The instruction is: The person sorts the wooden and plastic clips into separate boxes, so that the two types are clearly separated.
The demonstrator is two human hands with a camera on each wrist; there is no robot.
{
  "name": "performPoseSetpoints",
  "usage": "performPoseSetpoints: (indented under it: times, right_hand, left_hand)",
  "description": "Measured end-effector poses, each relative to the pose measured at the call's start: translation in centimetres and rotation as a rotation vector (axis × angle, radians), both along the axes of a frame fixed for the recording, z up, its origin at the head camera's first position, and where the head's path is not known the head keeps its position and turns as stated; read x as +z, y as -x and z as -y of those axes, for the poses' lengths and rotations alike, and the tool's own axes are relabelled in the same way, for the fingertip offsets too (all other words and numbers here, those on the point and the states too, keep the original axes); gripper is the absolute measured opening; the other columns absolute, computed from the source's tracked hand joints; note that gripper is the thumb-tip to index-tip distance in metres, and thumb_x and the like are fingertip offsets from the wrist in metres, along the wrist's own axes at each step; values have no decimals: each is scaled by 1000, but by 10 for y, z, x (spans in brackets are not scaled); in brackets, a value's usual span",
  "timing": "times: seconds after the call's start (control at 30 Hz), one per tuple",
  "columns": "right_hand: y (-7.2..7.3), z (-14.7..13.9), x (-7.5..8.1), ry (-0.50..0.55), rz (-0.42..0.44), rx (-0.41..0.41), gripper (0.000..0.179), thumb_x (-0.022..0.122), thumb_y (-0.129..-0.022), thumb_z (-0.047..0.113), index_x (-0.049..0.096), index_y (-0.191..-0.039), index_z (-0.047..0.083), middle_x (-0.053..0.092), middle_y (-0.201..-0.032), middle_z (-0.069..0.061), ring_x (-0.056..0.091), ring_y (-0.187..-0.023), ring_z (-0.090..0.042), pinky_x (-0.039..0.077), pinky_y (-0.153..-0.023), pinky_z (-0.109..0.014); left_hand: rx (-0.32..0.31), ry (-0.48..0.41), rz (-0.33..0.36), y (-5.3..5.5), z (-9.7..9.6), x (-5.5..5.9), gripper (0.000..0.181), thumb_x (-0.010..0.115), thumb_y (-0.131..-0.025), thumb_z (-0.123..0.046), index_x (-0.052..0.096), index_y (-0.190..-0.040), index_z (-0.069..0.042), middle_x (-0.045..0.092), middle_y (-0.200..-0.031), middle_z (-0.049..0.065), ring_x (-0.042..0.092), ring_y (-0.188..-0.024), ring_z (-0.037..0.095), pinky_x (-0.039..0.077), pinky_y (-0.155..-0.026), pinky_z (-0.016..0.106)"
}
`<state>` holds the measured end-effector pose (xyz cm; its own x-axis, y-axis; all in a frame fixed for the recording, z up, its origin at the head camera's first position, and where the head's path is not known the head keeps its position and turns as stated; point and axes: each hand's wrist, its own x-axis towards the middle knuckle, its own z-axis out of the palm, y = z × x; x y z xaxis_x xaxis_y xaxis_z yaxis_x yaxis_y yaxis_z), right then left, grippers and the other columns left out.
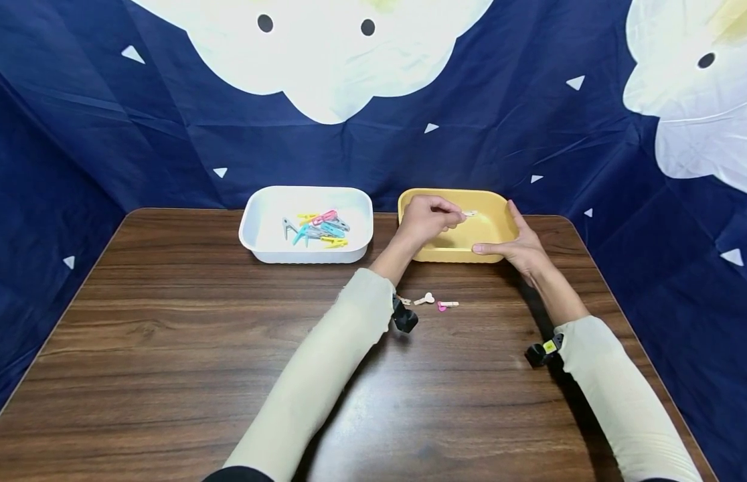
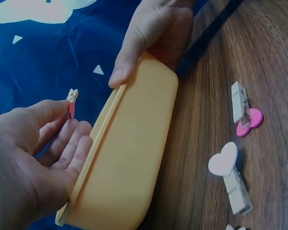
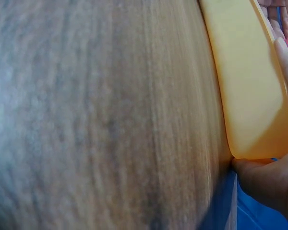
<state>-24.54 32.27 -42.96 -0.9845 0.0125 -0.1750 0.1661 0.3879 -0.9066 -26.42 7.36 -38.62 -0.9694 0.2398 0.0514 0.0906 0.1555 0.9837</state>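
My left hand (image 1: 430,217) is over the yellow plastic basin (image 1: 454,255). Between thumb and forefinger it pinches a small wooden clothespin (image 2: 73,95) with a red part, seen best in the left wrist view. My right hand (image 1: 523,248) grips the right end of the basin, its thumb lying on the front rim. On the table in front of the basin lie a clothespin with a white heart (image 2: 224,163) and another with a pink heart (image 2: 250,120). A further clothespin (image 1: 405,301) is partly hidden by my left wrist.
To the left of the basin stands a white plastic basin (image 1: 306,257) holding several coloured plastic clothespins (image 1: 325,229). Both basins are near the back edge of the brown wooden table (image 1: 169,335). A blue cloth (image 1: 169,134) with white shapes hangs behind.
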Motion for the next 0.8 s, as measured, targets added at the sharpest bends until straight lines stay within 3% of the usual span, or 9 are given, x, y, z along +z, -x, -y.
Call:
performPoseSetpoints:
  times: [0.23, 0.53, 0.8]
  right_hand:
    - [0, 1, -1, 25, -8, 0, 144, 98, -90, 15, -11, -181, 35, -1, -192, -2, 18, -176, -27, 18, -145, -45]
    - [1, 0, -1, 25, -6, 1, 143, 97, -90, 15, -11, -181, 36, 0, -192, -2, 20, -175, -26, 20, -145, -44]
    - [0, 0, -1, -18, -11, 5, 145, 99, -89, 21, -10, -182, 36, -2, -192, 0, 15, -177, -27, 18, -145, -46]
  left_hand:
    - [35, -15, 25, -1, -6, 0, 11, 92, -96, -13, 89, -102, -5, 86, -100, 10, 81, -95, 29, 58, -71, 19]
    - [-4, -6, 21, -3, -6, 2, 14, 91, -97, -14, 88, -106, -4, 85, -102, 10, 81, -108, 43, 58, -72, 21]
    - [-47, 44, 9, -5, -2, 5, 12, 91, -98, -18, 89, -105, -8, 85, -99, 2, 78, -92, 22, 59, -74, 21]
